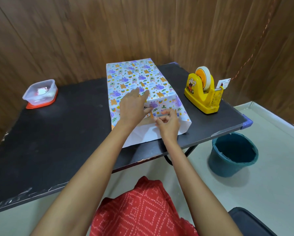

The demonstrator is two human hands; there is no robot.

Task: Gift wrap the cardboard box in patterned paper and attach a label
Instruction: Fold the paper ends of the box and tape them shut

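Box (143, 123) mid-table (57, 133), paper (125, 77) round it, left hand (131, 107) pressing the top edge with straight fingers while the right hand (168, 124) pinches, apparently, the near flap in curled fingers, which next wants creasing down and tape from the dispenser (202, 94).
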